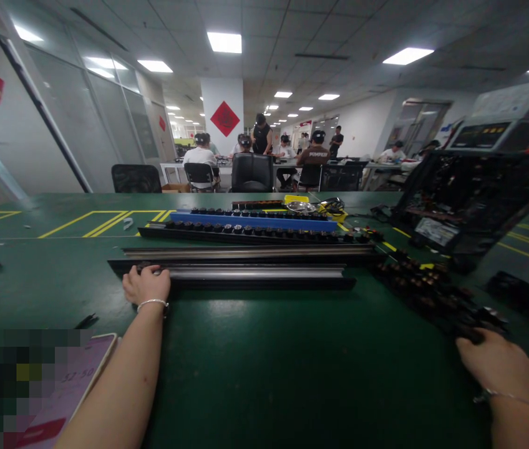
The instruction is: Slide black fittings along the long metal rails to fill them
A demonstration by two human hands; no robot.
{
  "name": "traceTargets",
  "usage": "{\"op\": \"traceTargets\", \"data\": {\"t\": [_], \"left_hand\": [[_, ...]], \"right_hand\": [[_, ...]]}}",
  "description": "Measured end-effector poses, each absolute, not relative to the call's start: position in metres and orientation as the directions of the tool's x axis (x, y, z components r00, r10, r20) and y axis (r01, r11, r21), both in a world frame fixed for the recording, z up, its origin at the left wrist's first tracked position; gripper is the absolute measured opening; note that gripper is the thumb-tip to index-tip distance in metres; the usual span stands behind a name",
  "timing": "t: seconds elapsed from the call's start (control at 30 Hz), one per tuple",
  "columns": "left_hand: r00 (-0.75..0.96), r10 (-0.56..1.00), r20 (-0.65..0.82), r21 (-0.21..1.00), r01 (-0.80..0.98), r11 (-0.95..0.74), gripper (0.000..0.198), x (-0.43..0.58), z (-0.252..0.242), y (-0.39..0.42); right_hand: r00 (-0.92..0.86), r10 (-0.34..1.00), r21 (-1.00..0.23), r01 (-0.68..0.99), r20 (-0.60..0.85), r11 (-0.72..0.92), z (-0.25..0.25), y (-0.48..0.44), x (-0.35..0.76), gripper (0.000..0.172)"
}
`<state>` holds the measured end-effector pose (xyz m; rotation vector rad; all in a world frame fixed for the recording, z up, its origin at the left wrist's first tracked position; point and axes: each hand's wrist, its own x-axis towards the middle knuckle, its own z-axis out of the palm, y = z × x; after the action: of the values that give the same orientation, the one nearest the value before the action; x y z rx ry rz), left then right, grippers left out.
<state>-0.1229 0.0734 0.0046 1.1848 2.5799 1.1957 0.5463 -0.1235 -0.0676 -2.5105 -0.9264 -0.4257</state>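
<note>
My left hand [147, 285] is at the left end of the nearest long black rail [264, 284], which has a shiny silver channel. Its fingers are bent over the rail and closed; a dark bit shows beneath them, too unclear to name. At the right, my right hand [503, 365] reaches into the near end of a heap of small black parts [426, 287]. Those fingers look closed, but whatever they hold is hidden among the dark pieces. Behind the nearest rail lies a second black rail [255, 252]. Farther back, a black rail [246, 236] and a blue rail [255, 221] carry rows of small black wheel-like parts.
A phone-like pink-screened device [87, 374] lies at lower left. An open black computer case [470, 199] stands at the right. Cables [332, 206] and a yellow tray [296, 199] sit behind the rails. Several people work at tables beyond the green table [269, 368].
</note>
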Motion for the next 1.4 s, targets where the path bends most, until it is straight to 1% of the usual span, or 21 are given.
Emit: {"op": "traceTargets", "data": {"t": [0.07, 0.1, 0.2, 0.3, 0.33, 0.4, 0.47, 0.5, 0.57, 0.6, 0.67, 0.73, 0.8, 0.9, 1.07, 1.2, 1.4], "left_hand": [[-0.705, 0.665, 0.245, 0.662, 0.623, 0.417, 0.037, -0.122, 0.005, 0.073], [-0.706, 0.665, 0.243, 0.658, 0.624, 0.422, 0.038, -0.122, 0.004, 0.074], [-0.710, 0.660, 0.245, 0.649, 0.626, 0.433, 0.041, -0.123, 0.003, 0.075], [-0.710, 0.657, 0.252, 0.656, 0.625, 0.423, 0.041, -0.124, 0.001, 0.075], [-0.709, 0.658, 0.253, 0.660, 0.624, 0.418, 0.041, -0.124, 0.000, 0.075], [-0.708, 0.657, 0.257, 0.665, 0.623, 0.412, 0.040, -0.123, 0.000, 0.075], [-0.708, 0.657, 0.259, 0.666, 0.624, 0.409, 0.040, -0.122, 0.000, 0.074], [-0.708, 0.656, 0.261, 0.666, 0.624, 0.410, 0.040, -0.121, 0.000, 0.073], [-0.707, 0.655, 0.266, 0.664, 0.628, 0.407, 0.041, -0.121, -0.001, 0.073], [-0.704, 0.656, 0.271, 0.661, 0.632, 0.405, 0.041, -0.121, -0.002, 0.074], [-0.700, 0.656, 0.282, 0.656, 0.640, 0.400, 0.041, -0.121, -0.004, 0.074], [-0.702, 0.651, 0.291, 0.656, 0.641, 0.398, 0.041, -0.120, -0.006, 0.075], [-0.703, 0.646, 0.298, 0.657, 0.642, 0.395, 0.040, -0.120, -0.006, 0.075], [-0.695, 0.649, 0.309, 0.653, 0.651, 0.386, 0.039, -0.119, -0.005, 0.073], [-0.688, 0.654, 0.315, 0.651, 0.658, 0.379, 0.037, -0.119, -0.006, 0.073], [-0.683, 0.650, 0.334, 0.652, 0.665, 0.364, 0.036, -0.118, -0.008, 0.074], [-0.669, 0.663, 0.336, 0.646, 0.676, 0.355, 0.035, -0.114, -0.008, 0.074]], "right_hand": [[0.809, 0.528, -0.349, 0.588, 0.259, -0.730, -0.060, -0.121, 0.541, 0.065], [0.823, 0.529, -0.360, 0.568, 0.208, -0.741, -0.056, -0.119, 0.537, 0.066], [0.819, 0.544, -0.352, 0.571, 0.182, -0.742, -0.041, -0.117, 0.521, 0.063], [0.834, 0.521, -0.313, 0.551, 0.181, -0.774, -0.028, -0.117, 0.500, 0.062], [0.833, 0.519, -0.292, 0.554, 0.193, -0.780, -0.024, -0.117, 0.491, 0.062], [0.811, 0.510, -0.238, 0.576, 0.288, -0.782, -0.018, -0.117, 0.473, 0.061], [0.738, 0.552, -0.179, 0.648, 0.388, -0.740, -0.012, -0.115, 0.453, 0.059], [0.675, 0.584, -0.148, 0.702, 0.452, -0.696, -0.010, -0.113, 0.442, 0.057], [0.476, 0.673, -0.065, 0.840, 0.566, -0.538, -0.008, -0.105, 0.421, 0.054], [0.381, 0.710, -0.032, 0.892, 0.592, -0.452, -0.007, -0.100, 0.410, 0.051], [0.254, 0.753, -0.003, 0.948, 0.607, -0.318, -0.005, -0.087, 0.388, 0.048], [0.170, 0.794, -0.010, 0.979, 0.583, -0.203, -0.002, -0.072, 0.365, 0.046], [0.113, 0.822, -0.045, 0.993, 0.559, -0.106, 0.002, -0.053, 0.342, 0.045], [0.098, 0.827, -0.121, 0.992, 0.553, -0.036, 0.005, -0.024, 0.308, 0.045], [0.159, 0.797, -0.227, 0.974, 0.582, -0.028, -0.009, 0.011, 0.272, 0.041], [0.150, 0.798, -0.224, 0.974, 0.584, -0.020, -0.021, 0.015, 0.267, 0.037], [0.115, 0.825, -0.211, 0.978, 0.553, 0.005, -0.021, 0.009, 0.272, 0.038]]}}
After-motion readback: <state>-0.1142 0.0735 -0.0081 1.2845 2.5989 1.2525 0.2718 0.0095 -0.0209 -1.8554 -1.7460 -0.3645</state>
